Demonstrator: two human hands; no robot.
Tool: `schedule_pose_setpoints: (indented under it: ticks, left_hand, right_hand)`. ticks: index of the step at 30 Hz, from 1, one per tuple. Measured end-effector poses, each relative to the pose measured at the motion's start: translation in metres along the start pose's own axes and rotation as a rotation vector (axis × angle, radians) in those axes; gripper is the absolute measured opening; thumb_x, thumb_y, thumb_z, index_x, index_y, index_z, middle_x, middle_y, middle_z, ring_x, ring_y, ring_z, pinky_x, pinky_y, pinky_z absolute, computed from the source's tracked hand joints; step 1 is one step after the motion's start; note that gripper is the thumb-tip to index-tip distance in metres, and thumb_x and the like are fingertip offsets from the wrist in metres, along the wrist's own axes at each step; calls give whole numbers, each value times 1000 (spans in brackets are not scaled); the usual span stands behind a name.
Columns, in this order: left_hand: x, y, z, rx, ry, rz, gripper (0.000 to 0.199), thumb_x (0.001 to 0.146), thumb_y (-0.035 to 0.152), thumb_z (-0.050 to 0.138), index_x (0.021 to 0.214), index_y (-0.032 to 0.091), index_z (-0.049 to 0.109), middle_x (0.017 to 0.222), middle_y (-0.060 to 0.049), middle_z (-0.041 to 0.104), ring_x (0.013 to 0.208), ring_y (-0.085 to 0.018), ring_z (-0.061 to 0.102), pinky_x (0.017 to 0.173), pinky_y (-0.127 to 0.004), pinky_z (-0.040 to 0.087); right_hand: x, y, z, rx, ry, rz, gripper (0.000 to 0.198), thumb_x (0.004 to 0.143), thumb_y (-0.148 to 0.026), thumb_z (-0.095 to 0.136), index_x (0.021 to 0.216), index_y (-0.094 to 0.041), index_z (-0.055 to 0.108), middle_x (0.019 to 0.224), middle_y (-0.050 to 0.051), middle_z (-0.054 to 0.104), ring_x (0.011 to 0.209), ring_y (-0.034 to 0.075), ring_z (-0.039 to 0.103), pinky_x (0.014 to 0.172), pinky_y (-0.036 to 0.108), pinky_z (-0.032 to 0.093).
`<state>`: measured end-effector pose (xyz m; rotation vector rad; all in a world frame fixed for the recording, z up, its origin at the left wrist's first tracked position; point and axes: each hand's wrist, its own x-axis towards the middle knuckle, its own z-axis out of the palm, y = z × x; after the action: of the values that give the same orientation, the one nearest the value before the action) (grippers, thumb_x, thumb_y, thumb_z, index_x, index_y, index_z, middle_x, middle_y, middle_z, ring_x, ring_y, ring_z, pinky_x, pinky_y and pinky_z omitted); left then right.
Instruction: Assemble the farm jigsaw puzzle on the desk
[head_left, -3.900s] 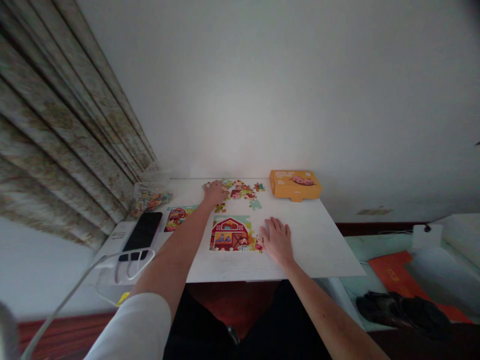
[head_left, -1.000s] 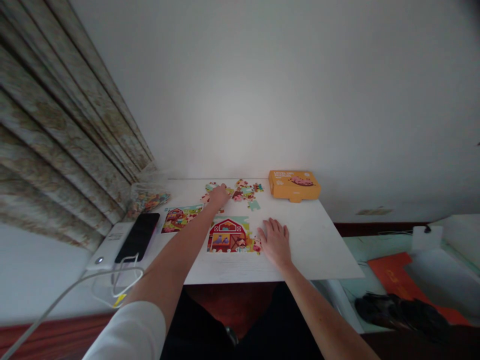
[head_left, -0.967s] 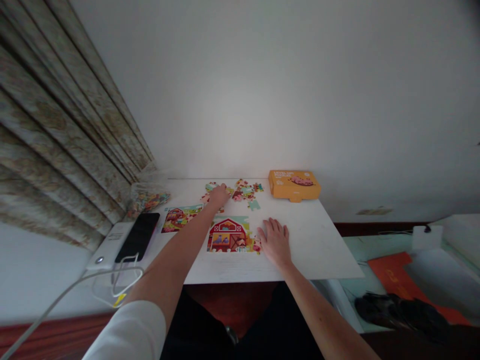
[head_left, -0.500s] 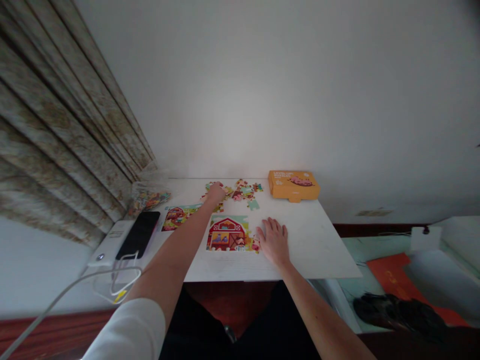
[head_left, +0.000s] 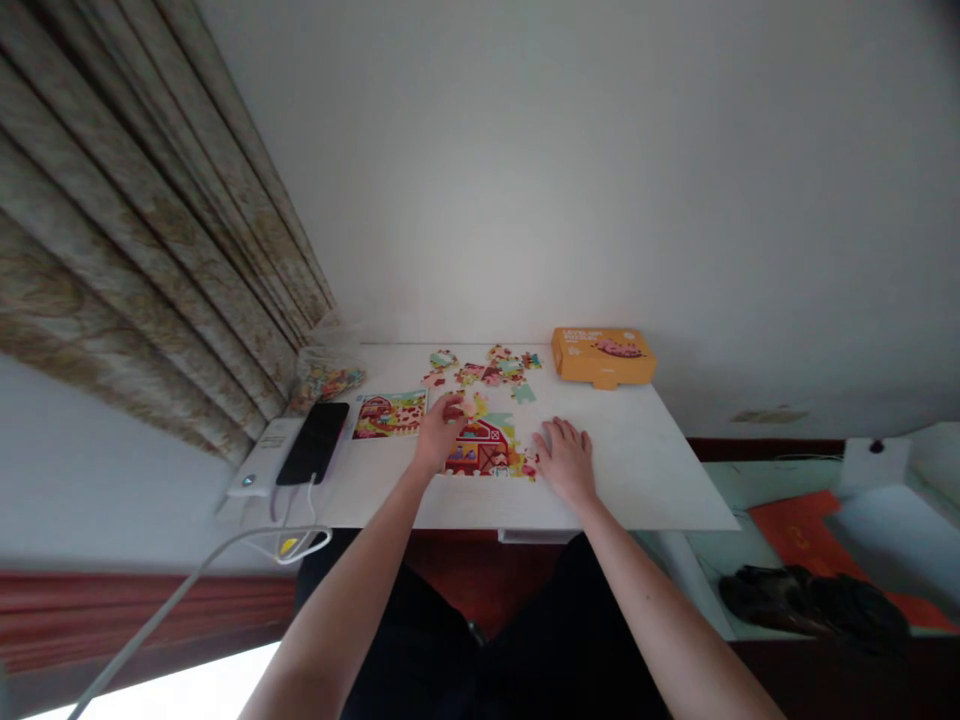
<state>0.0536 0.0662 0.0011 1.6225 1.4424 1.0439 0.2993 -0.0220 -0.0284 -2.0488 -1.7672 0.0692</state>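
Observation:
My left hand is over the upper left of a partly joined jigsaw puzzle with a red barn. Its fingers are closed on a yellowish puzzle piece that shows beyond the fingertips. At the puzzle's right side my right hand lies on the white table with its fingers spread, the fingertips beside a cow-patterned piece. Left of my left hand lies a picture card of the barn scene. Loose puzzle pieces are scattered behind the puzzle.
An orange puzzle box stands at the table's back right. On the left are a clear bag of pieces and a black phone with a white cable. Curtains hang beside the table, and a wall rises behind it.
My left hand has come back from the loose pieces to the barn puzzle with a piece in its fingers. My right hand stays beside the puzzle. The camera view has shifted slightly.

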Motion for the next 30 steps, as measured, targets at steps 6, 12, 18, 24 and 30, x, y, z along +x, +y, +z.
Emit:
schedule_pose_setpoints:
  ticks: [6, 12, 18, 24, 30]
  left_hand:
    - [-63, -17, -18, -137, -61, 74, 35, 80, 12, 62, 113, 20, 66, 100, -3, 76, 90, -17, 74, 81, -30, 61]
    - [-80, -7, -38, -79, -287, 261, 40, 83, 11, 60, 121, 21, 68, 110, -4, 77, 94, -17, 74, 88, -31, 60]
    - [-79, 4, -54, 12, -421, 406, 44, 89, 10, 58, 129, 24, 67, 126, -5, 74, 108, -19, 72, 97, -34, 58]
    - [-99, -12, -53, 90, -152, 402, 34, 94, 19, 64, 127, 21, 66, 116, -8, 74, 102, -21, 72, 96, -38, 59]
    - [-130, -15, -49, 147, -145, 451, 44, 94, 29, 71, 137, 24, 60, 136, -11, 65, 128, -26, 63, 110, -45, 53]
  right_hand:
    - [-4, 0, -5, 406, 230, -79, 41, 100, -50, 50, 112, -17, 69, 115, 17, 71, 112, 30, 63, 104, 49, 47]
    - [-34, -65, -9, 896, -170, -103, 50, 93, -51, 65, 136, -25, 59, 114, 9, 74, 92, 22, 71, 82, 35, 57]
    - [-46, -96, -1, 1013, -290, -36, 35, 86, -43, 71, 113, -22, 72, 106, 7, 77, 89, 21, 71, 81, 35, 56]
    - [-55, -109, 11, 1163, -249, 292, 41, 68, -53, 83, 83, -21, 62, 67, 1, 70, 57, 19, 65, 53, 29, 50]
    - [-66, -132, 14, 1337, -275, 502, 47, 60, -56, 84, 76, -23, 56, 62, -1, 68, 52, 17, 62, 50, 29, 51]
